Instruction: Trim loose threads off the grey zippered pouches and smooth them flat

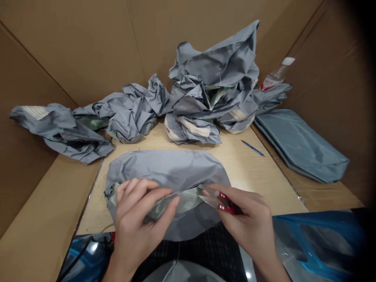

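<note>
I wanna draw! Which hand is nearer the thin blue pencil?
Right. The right hand is on the person's side of the pencil; the left hand is farther away, well leftward.

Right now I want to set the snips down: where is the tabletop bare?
Widest tabletop patch: between the grey piece and folded bundle, nearer you than the pencil. A narrow strip borders the piece's left. Crumpled fabric crowds the back.

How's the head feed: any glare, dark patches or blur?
Head view: black shading swallows the right edge; a bright glare spot sits on the lower-left blue plastic; folds of the heaped grey cloth are shadowed; lettering on the bottle is too soft to read; the red-handled snips show fairly clearly.
</note>
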{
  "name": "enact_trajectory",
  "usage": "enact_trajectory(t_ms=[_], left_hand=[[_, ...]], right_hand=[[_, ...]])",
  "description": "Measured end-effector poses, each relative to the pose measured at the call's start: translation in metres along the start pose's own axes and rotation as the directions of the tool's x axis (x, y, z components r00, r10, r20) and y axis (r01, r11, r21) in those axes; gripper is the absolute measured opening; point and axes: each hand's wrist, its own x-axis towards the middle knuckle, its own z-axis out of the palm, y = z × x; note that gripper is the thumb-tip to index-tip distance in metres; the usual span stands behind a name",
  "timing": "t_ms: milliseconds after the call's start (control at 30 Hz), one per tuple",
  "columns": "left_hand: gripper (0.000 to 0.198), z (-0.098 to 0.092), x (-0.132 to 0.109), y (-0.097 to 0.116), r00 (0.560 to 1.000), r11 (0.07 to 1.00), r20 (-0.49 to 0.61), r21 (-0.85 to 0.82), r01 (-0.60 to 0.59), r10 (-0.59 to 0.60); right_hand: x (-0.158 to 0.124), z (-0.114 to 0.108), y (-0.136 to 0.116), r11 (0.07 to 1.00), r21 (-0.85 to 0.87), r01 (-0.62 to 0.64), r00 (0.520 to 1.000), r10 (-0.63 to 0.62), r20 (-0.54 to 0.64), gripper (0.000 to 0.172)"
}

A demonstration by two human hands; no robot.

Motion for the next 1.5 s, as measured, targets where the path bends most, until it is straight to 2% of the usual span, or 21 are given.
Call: enact_trajectory(t_ms=[100, 300, 467, 700, 833, 933, 1000, 1167, 1333, 1500], left_hand=[[0.013, 0.003, 0.001, 0.002, 1.000, 0.999, -0.021, -0.045, 0.019, -0.020], [0.019, 0.004, 0.000, -0.001, 0.988, 0.973, -0.081, -0.204, 0.112, -0.131], [0.016, 0.000, 0.000, -0.006, 0.985, 0.967, -0.038, -0.200, 0.158, -0.168], [0.014, 0.002, -0.002, -0.006, 0.976, 0.956, -0.050, -0.219, 0.194, -0.210], [0.008, 0.000, -0.006, -0.002, 0.935, 0.915, -0.072, -0.245, 0.320, -0.346], [0.012, -0.004, -0.007, 0.001, 0.889, 0.852, -0.059, -0.322, 0.414, -0.454], [0.014, -0.007, -0.008, 0.003, 0.873, 0.826, -0.050, -0.352, 0.440, -0.486], [0.012, -0.006, -0.010, 0.003, 0.899, 0.868, -0.129, -0.349, 0.354, -0.419], [0.011, -0.004, -0.013, 0.005, 0.894, 0.880, -0.188, -0.342, 0.329, -0.407], [0.016, -0.005, -0.020, 0.002, 0.911, 0.906, -0.204, -0.311, 0.287, -0.358]], right_hand=[[0.000, 0.001, 0.001, 1.000, 0.010, -0.011, 1.000, 0.011, -0.015, 0.019], [0.000, 0.004, 0.008, 0.999, 0.027, -0.041, 0.999, 0.042, -0.023, 0.015], [0.004, 0.004, 0.009, 1.000, 0.019, -0.025, 0.999, 0.025, -0.032, 0.017], [0.000, 0.000, 0.007, 1.000, -0.006, -0.010, 0.999, 0.010, -0.041, 0.018], [-0.001, -0.002, 0.007, 1.000, -0.006, 0.000, 1.000, 0.000, -0.030, 0.017], [-0.001, -0.002, 0.008, 1.000, -0.003, -0.001, 1.000, 0.001, -0.031, 0.018], [-0.001, -0.001, 0.009, 1.000, -0.003, 0.000, 0.999, 0.000, -0.036, 0.018], [-0.006, -0.001, 0.009, 1.000, -0.020, 0.014, 0.999, -0.015, -0.034, 0.017], [-0.011, -0.001, -0.001, 0.997, -0.059, 0.046, 0.999, -0.046, 0.008, 0.027], [-0.010, 0.010, -0.012, 0.982, -0.120, 0.149, 0.985, -0.137, 0.100, 0.010]])
